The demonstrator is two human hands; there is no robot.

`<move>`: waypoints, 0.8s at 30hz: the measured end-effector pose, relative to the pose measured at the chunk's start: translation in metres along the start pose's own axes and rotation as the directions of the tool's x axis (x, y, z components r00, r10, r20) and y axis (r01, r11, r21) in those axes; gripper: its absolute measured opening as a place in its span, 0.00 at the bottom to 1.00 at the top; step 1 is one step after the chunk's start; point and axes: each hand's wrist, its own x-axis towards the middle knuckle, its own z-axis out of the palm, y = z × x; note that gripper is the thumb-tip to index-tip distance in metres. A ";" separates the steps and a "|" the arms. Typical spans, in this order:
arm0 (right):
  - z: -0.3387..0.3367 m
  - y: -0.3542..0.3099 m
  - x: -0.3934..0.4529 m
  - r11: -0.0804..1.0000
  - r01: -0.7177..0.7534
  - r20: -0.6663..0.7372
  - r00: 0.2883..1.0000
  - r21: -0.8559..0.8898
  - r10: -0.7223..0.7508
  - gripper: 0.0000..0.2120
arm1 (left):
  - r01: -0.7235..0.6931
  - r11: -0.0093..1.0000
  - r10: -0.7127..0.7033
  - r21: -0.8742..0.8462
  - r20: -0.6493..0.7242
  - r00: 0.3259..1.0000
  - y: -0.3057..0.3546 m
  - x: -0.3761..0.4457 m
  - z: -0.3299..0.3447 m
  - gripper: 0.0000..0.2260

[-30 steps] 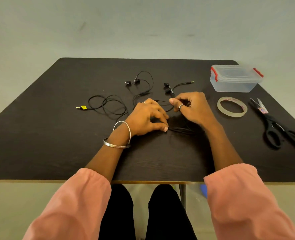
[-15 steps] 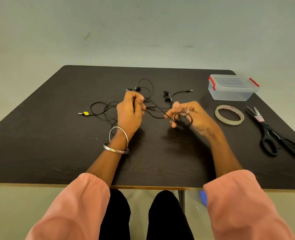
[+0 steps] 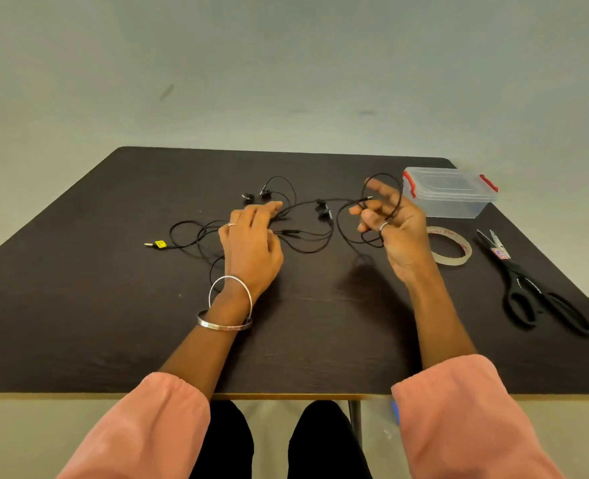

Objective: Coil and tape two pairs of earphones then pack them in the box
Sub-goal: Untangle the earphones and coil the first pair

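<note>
Looking down from the head camera, I see two pairs of black earphones lying tangled across the middle of the dark surface (image 3: 78, 288). My right hand (image 3: 395, 229) is raised just above it, fingers curled round a few loose loops of the right pair's cable (image 3: 341, 229), whose plug end sits at the fingertips. My left hand (image 3: 251, 243) rests on the left pair's cable (image 3: 189, 233), fingers loosely bent over the strands; I cannot tell whether it grips them. The hands are well apart.

I judge the cable very light, thin, limp and springy, so loops will slip open unless pinched where they cross. The buds (image 3: 322, 210) look small and delicate; holding the cord beside them seems safer than pulling.

Counted: two pairs of earphones, one yellow-tagged plug (image 3: 160, 243), one clear lidded box (image 3: 450, 195) with red clips, one tape roll (image 3: 453, 248), one pair of scissors (image 3: 531, 288), all right of the hands except the plug.
</note>
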 end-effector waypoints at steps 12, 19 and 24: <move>0.013 -0.010 -0.013 0.991 -0.085 0.313 0.943 -0.107 0.115 0.11 | -0.280 0.904 0.320 0.323 -0.075 0.945 0.029 -0.006 0.002 0.26; 0.012 -0.007 -0.011 0.987 -0.070 0.332 0.936 -0.145 0.115 0.08 | -0.300 0.918 0.330 0.260 -0.078 0.941 0.018 -0.004 0.005 0.06; 0.012 -0.009 -0.006 0.994 -0.031 0.045 0.998 -0.108 0.036 0.06 | 0.004 0.998 0.002 0.065 -0.081 0.997 0.020 -0.001 0.004 0.08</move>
